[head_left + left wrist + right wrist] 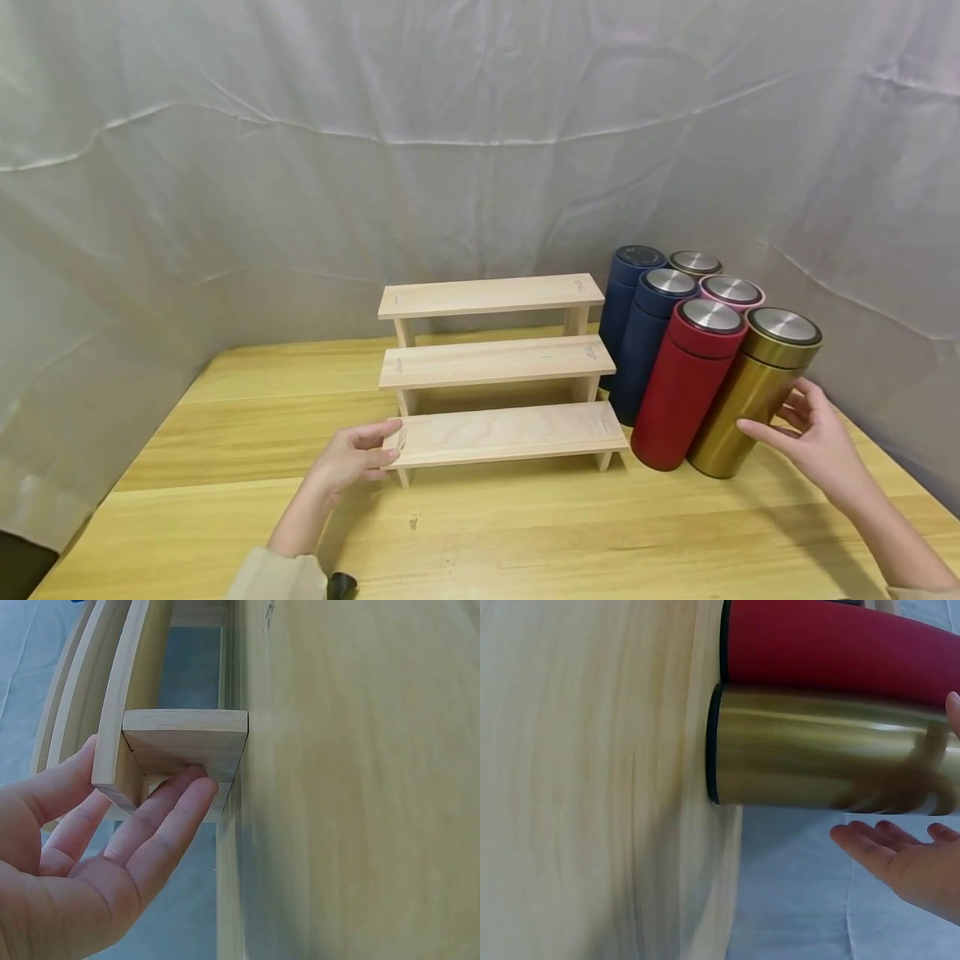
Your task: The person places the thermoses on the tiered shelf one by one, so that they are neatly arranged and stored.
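Observation:
At the left end of a three-tier wooden display stand (501, 433), my left hand (348, 458) grips the lowest board. In the left wrist view the thumb lies over the board (112, 761) and the fingers reach beneath it, beside the leg (187, 739). My right hand (817, 437) is spread around the right side of a gold thermos flask (738, 408). In the right wrist view a gap shows between the lower fingers and the gold flask (817, 757). The gold flask stands upright beside a red flask (686, 392).
Behind the red flask stand two dark blue flasks (651, 333), a pink-rimmed flask (733, 290) and another gold-rimmed one (696, 263), all closely grouped right of the stand. A grey cloth (480, 183) hangs behind the wooden table (525, 542). A small black object (342, 585) is by the left sleeve.

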`<state>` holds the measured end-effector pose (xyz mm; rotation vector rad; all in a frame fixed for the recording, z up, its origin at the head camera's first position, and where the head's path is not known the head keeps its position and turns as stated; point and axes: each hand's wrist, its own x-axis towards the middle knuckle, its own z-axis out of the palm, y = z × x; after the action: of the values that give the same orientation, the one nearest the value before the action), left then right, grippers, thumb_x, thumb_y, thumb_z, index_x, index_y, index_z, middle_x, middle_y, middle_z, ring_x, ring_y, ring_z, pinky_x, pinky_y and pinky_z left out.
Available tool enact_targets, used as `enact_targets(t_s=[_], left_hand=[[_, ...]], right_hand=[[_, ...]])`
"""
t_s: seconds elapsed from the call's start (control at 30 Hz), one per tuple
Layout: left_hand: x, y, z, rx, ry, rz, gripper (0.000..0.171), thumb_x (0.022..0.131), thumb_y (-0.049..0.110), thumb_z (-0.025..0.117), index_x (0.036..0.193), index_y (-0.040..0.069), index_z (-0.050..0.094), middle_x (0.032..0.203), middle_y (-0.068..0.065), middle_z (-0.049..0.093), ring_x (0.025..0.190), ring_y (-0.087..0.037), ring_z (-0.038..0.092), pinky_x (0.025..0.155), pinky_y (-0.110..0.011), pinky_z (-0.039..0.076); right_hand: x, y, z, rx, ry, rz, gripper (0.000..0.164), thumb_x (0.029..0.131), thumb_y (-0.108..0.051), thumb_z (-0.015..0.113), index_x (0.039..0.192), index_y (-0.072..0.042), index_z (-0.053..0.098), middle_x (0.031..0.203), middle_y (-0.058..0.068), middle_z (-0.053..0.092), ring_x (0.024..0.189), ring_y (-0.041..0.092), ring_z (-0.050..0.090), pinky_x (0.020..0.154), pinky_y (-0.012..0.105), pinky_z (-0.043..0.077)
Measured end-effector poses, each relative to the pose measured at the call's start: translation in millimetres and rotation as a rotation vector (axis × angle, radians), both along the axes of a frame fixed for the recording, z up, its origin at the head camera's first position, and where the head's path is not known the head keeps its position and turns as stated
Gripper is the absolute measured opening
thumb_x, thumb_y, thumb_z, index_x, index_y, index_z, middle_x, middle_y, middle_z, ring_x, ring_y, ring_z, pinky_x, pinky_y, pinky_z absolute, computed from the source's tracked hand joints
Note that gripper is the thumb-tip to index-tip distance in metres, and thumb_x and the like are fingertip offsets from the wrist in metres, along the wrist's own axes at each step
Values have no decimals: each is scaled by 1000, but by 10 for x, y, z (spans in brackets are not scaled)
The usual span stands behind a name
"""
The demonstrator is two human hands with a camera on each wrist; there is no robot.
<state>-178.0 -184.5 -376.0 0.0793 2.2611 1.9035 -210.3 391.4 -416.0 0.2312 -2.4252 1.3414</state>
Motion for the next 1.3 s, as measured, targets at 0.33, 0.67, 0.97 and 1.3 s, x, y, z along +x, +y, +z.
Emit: enact_targets(t_s=[0.33,0.67,0.97,1.3], left_hand=[[-10,-56,-26,16,33,-87,48,84,3,59,126,-10,40,134,-29,29,111,-39,44,81,-43,49],[-21,-43,4,11,26,-93,46,83,0,59,125,-11,42,131,-30,33,107,-37,48,80,-45,49],[-15,-40,17,-15,25,-85,45,83,0,59,124,-10,43,127,-30,40,103,-35,51,78,-43,50],[-29,-52,11,-20,45,-108,44,83,0,59,123,-10,44,126,-29,42,98,-28,54,76,-42,51]], right_hand=[[324,-532,590,5,-3,62,62,79,0,66,127,-26,38,99,-23,52,88,-11,50,67,8,44],[347,-490,577,-14,-46,-139,45,72,-9,74,109,-22,51,90,-24,53,80,-15,48,61,5,42],[505,-533,703,2,-44,-148,47,72,-10,74,107,-30,49,89,-27,53,80,-15,49,60,6,42],[686,-594,832,23,-24,-153,53,72,-6,74,110,-29,46,90,-24,54,83,-12,49,60,7,38]])
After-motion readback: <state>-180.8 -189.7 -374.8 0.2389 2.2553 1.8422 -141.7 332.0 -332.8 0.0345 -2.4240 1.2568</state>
